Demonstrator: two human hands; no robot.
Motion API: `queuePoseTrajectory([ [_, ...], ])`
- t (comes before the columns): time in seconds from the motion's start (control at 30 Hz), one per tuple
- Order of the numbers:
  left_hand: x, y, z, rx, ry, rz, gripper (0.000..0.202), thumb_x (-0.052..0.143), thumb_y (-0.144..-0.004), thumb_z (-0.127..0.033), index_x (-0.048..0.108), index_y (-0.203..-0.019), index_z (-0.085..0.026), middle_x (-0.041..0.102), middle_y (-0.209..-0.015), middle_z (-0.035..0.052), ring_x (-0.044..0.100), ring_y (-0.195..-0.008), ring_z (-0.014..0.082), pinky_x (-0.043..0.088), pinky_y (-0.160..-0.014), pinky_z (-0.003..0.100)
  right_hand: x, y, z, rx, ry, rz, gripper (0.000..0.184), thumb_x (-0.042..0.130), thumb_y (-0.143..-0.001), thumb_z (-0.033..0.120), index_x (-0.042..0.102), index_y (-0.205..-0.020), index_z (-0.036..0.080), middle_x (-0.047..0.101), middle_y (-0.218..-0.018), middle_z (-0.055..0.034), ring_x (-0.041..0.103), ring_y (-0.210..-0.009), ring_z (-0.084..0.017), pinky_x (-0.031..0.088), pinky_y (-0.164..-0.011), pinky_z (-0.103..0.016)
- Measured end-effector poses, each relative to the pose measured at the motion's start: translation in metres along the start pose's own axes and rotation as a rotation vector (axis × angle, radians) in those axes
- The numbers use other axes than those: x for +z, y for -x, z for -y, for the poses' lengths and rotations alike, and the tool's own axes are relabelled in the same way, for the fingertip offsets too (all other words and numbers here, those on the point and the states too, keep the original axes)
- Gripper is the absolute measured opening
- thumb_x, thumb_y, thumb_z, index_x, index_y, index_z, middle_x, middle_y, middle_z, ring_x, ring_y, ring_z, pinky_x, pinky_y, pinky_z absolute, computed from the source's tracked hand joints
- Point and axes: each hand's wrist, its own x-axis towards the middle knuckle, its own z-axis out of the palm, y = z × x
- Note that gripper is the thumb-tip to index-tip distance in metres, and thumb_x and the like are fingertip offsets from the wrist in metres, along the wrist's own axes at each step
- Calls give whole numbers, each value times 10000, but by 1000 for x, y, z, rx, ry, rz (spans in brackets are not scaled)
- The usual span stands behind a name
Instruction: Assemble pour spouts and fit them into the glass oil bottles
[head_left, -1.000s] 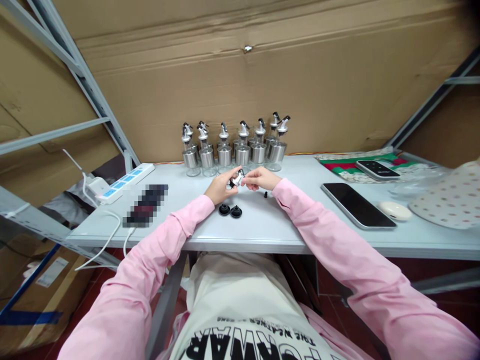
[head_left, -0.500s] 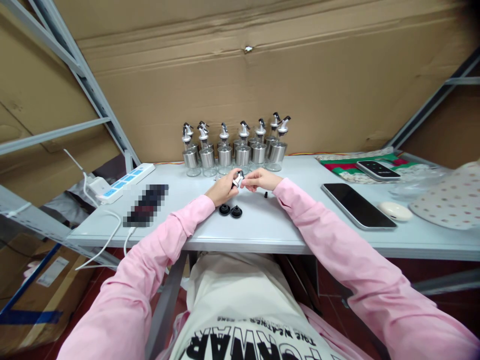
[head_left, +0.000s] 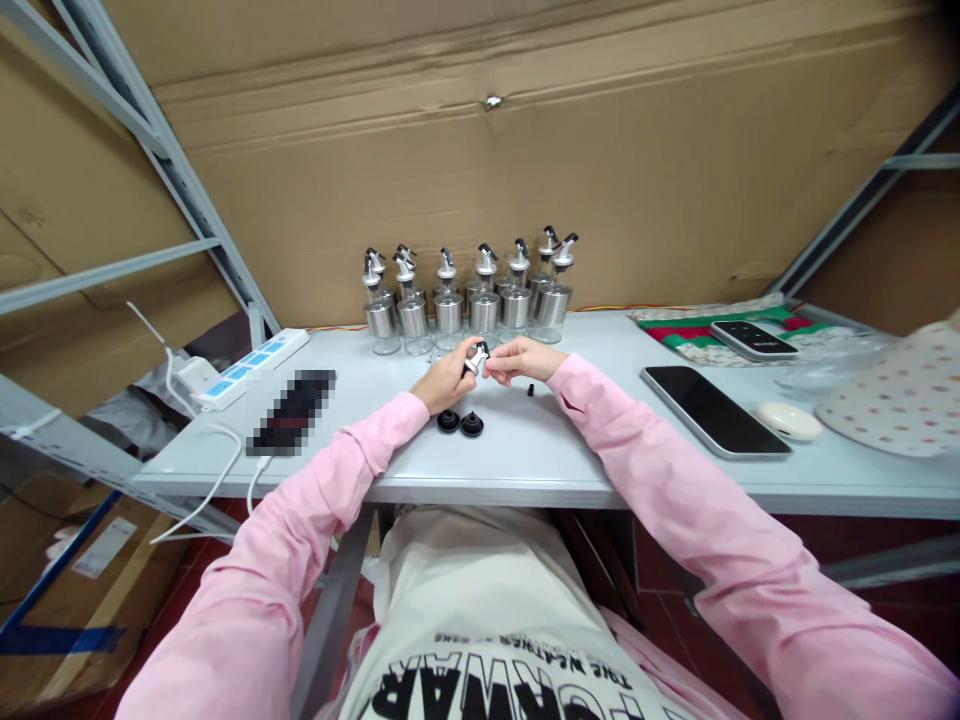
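My left hand [head_left: 442, 378] and my right hand [head_left: 521, 358] meet over the middle of the grey table [head_left: 525, 455]. Both pinch a small silver and black pourer cap [head_left: 475, 357] between their fingertips. Two round black rubber stoppers [head_left: 460, 422] lie on the table just in front of my left hand. A tiny black plug [head_left: 530, 390] lies by my right wrist. Behind my hands stands a row of several glass and steel dispenser bottles [head_left: 469, 300] with pourer tops.
A white power strip [head_left: 247, 366] with cables lies at the back left, a blurred dark object [head_left: 290, 410] beside it. To the right are a dark tablet [head_left: 714, 408], a white mouse [head_left: 787, 420], a phone [head_left: 754, 340] on striped cloth and a dotted cloth [head_left: 900, 395]. Cardboard forms the back wall.
My hands have stayed together at the same spot; the fingers have shifted slightly around the cap, which sits a little lower. Nothing else moved.
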Motion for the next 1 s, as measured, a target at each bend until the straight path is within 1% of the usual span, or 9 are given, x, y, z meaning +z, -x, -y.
queuePoseTrajectory([
  [0.23,-2,-1,1,6,-27,1,567,407,-731,-140,345,-1294,-133,554,-1058,91,552,-906,162,424,-857,277,10,-4,-2,-36,55,21,407,718,-579,501,615,-651,114,479,-445,48,433,-442,-68,364,-513,-250],
  [0.37,-5,-3,1,8,-30,-51,578,403,-720,-135,351,-1296,-135,554,-1025,78,547,-855,145,425,-829,258,17,-9,-1,-43,87,-9,363,677,-622,474,534,-560,146,432,-411,47,425,-427,-81,352,-495,-253],
  [0.47,-6,-3,0,13,-15,-68,676,398,-707,-129,239,-1364,-118,559,-966,65,529,-767,125,426,-787,244,16,-7,1,-72,179,-146,321,580,-692,388,442,-496,176,374,-395,55,408,-416,-82,352,-514,-255],
  [0.53,-7,-3,-2,22,-13,-55,723,401,-696,-125,187,-1386,-107,562,-945,58,516,-745,120,422,-776,238,16,-5,2,-77,369,-316,302,515,-705,309,388,-462,184,352,-391,54,369,-418,-74,321,-517,-248],
  [0.6,-8,-2,-3,25,-29,-41,732,406,-690,-123,192,-1391,-114,563,-946,55,511,-750,118,416,-778,233,17,-4,3,-95,595,-459,292,485,-682,258,349,-433,184,326,-397,52,322,-441,-69,276,-514,-243],
  [0.67,-9,-2,-4,25,-51,-25,726,416,-688,-123,220,-1387,-128,563,-965,57,513,-760,119,413,-778,228,18,-4,3,-127,761,-517,293,481,-659,249,322,-422,183,299,-410,51,294,-468,-72,242,-515,-245],
  [0.77,-9,-2,-5,27,-72,-9,724,428,-686,-124,244,-1386,-135,568,-988,65,527,-794,132,415,-786,231,22,-5,2,-162,871,-516,295,477,-656,275,304,-434,185,296,-425,47,277,-483,-75,223,-516,-248],
  [0.9,-7,-2,-2,41,-76,1,708,428,-692,-126,265,-1382,-135,574,-1033,80,545,-847,148,420,-812,246,22,-7,-1,-217,929,-502,285,464,-654,300,300,-451,186,296,-427,45,252,-477,-74,214,-506,-244],
  [1.0,-5,-2,1,54,-65,11,705,425,-700,-128,260,-1386,-122,572,-1072,92,554,-879,150,421,-834,245,22,-7,-3,-208,960,-495,280,467,-660,300,308,-459,186,309,-432,40,249,-477,-76,210,-505,-246],
])
